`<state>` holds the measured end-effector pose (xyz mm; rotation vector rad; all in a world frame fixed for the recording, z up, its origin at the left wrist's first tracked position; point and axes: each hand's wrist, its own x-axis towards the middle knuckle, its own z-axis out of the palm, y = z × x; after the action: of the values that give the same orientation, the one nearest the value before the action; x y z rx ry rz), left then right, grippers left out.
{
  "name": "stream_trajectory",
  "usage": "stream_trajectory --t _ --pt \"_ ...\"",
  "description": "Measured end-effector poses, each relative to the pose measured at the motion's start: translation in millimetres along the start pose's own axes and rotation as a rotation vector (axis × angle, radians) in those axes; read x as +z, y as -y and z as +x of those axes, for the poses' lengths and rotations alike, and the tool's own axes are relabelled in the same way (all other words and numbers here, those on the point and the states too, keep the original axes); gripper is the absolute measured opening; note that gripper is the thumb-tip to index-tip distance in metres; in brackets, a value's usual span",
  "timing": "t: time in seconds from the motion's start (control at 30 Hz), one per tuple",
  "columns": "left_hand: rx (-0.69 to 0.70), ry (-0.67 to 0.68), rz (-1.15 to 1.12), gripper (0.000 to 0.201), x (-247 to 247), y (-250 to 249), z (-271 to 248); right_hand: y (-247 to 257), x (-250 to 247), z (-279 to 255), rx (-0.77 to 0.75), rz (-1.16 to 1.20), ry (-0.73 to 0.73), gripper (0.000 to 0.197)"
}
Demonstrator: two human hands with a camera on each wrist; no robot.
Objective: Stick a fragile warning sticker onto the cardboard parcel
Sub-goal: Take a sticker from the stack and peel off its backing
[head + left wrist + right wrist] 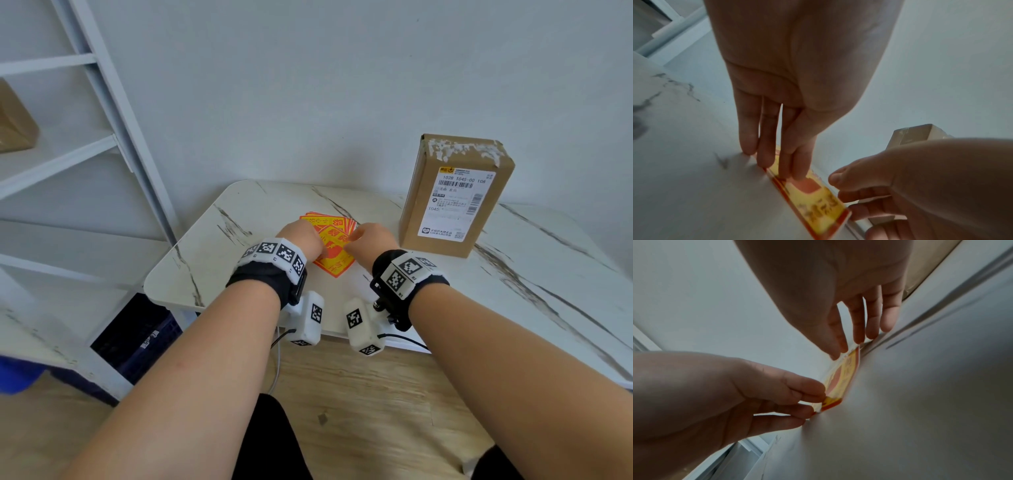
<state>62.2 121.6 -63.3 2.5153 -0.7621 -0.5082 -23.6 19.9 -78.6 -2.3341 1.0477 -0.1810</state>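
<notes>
A fanned stack of red-and-yellow fragile stickers [334, 264] lies on the marble table [222, 284]. My left hand [301, 236] presses straight fingers [764, 152] down on the top sticker [818, 203]. My right hand [370, 240] is at the sticker's other end, where thumb and forefinger [840, 347] pinch its corner [854, 353]. The cardboard parcel [455, 195] stands upright to the right of my right hand, its shipping label facing me, and neither hand touches it. Its top shows behind my right hand in the left wrist view [910, 131].
A white metal shelf unit [85, 137] stands to the left with a brown box [13, 123] on it. A dark crate [137, 335] sits on the floor under the table's left corner. Bare tabletop stretches to the right, in front of the parcel.
</notes>
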Motion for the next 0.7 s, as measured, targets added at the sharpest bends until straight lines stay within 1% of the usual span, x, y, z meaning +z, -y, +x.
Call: stream_trajectory --t 0.1,0.2,0.27,0.33,0.37,0.47,0.53,0.6,0.7 --pt "0.025 0.036 -0.074 0.031 0 0 -6 -4 -3 -1 -0.002 0.012 -0.004 0.025" --pt "0.020 0.070 -0.004 0.032 3 -7 -11 -6 -1 -4 0.034 -0.159 0.004 0.031" --pt "0.009 0.075 0.042 0.034 4 -9 -11 -7 -2 -6 0.051 -0.267 0.016 0.045" --pt "0.008 0.081 0.070 0.036 4 -10 -13 -9 -3 -6 0.042 -0.303 0.016 0.051" --pt "0.007 0.088 0.080 0.036 4 -10 -15 -8 -4 -7 0.029 -0.304 0.020 0.049" --pt "0.007 0.091 0.051 0.031 3 -12 -16 -7 -8 -9 -0.013 -0.283 0.036 0.029" --pt "-0.010 0.062 -0.020 0.028 4 -10 -14 -9 -11 -11 -0.029 -0.243 0.047 0.026" --pt "0.004 0.001 -0.090 0.026 6 -6 -13 -13 -16 -15 -0.047 -0.189 0.060 0.022" --pt "-0.011 -0.134 -0.074 0.022 6 -4 -16 -20 -25 -21 -0.101 -0.079 0.043 0.015"
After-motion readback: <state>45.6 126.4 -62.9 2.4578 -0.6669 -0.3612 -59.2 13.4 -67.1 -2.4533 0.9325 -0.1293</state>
